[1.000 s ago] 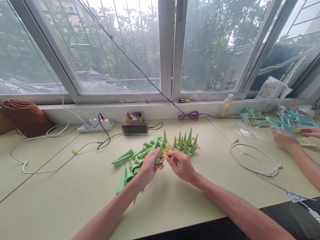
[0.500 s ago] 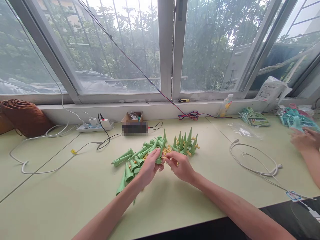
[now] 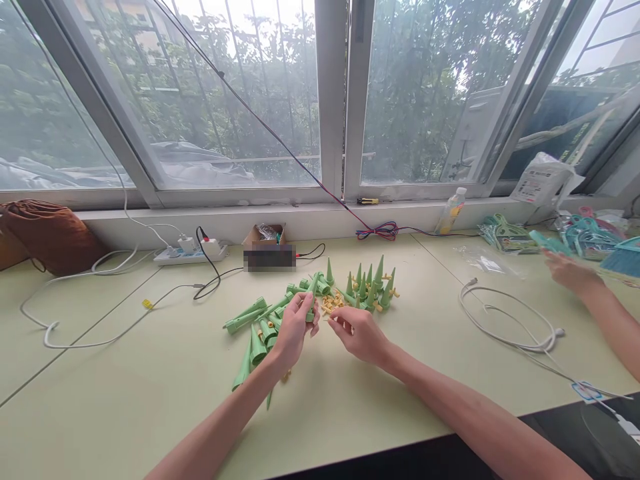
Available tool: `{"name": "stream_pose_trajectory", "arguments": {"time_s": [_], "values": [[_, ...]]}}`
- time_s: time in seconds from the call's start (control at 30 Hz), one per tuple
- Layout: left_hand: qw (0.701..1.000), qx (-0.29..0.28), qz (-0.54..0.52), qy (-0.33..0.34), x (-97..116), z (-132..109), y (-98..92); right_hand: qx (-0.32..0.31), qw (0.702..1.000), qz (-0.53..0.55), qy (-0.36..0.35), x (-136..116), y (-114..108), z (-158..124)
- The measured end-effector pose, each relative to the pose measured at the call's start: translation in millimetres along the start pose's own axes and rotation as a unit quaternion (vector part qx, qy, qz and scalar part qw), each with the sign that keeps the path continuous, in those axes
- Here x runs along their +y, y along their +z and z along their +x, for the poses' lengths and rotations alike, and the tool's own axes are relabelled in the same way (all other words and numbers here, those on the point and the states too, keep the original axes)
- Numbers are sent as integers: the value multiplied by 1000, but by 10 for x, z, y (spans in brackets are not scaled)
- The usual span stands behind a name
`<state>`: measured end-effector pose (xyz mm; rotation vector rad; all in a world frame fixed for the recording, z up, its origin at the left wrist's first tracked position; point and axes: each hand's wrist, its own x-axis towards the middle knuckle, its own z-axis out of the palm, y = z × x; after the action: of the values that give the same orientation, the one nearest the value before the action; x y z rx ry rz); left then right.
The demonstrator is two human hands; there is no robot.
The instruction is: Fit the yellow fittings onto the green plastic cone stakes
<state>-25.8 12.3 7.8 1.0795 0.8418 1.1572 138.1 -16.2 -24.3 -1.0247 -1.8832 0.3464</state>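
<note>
My left hand (image 3: 297, 328) is closed around a green watering spike (image 3: 313, 293), its narrow point tilted upward. Just to the right, my right hand (image 3: 361, 333) is pinched, and at its fingertips a small yellow plastic piece (image 3: 329, 318) partly shows. A short gap separates the two hands. Behind them lies a heap of small yellow plastic pieces (image 3: 332, 304). More green spikes (image 3: 257, 348) lie jumbled on the left, partly covered by my left hand. Several spikes with yellow side pieces (image 3: 371, 290) stand upright at the right, points up.
On the table (image 3: 150, 413), a white cable (image 3: 510, 343) is coiled at the right. A co-worker's hand (image 3: 573, 273) holds a teal item near bagged goods (image 3: 510, 233). A power strip (image 3: 193, 252), a small cardboard box (image 3: 265, 233) and a bottle (image 3: 451, 210) stand toward the window.
My left hand and the spike have shifted slightly left, opening a gap from my right hand, which has barely moved. The co-worker's hand has moved left with a teal item.
</note>
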Motion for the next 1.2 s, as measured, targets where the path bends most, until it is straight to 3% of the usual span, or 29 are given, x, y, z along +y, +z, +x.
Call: {"name": "stream_pose_trajectory", "arguments": {"time_s": [0.23, 0.77, 1.2], "values": [[999, -4, 40, -10, 17, -44, 38, -16, 999, -52, 1, 49, 5, -11], [998, -19, 55, -31, -9, -52, 29, 98, 992, -65, 35, 37, -81, 39], [995, -49, 78, -29, -18, -87, 64, 114, 992, -62, 10, -17, -96, 49]]}}
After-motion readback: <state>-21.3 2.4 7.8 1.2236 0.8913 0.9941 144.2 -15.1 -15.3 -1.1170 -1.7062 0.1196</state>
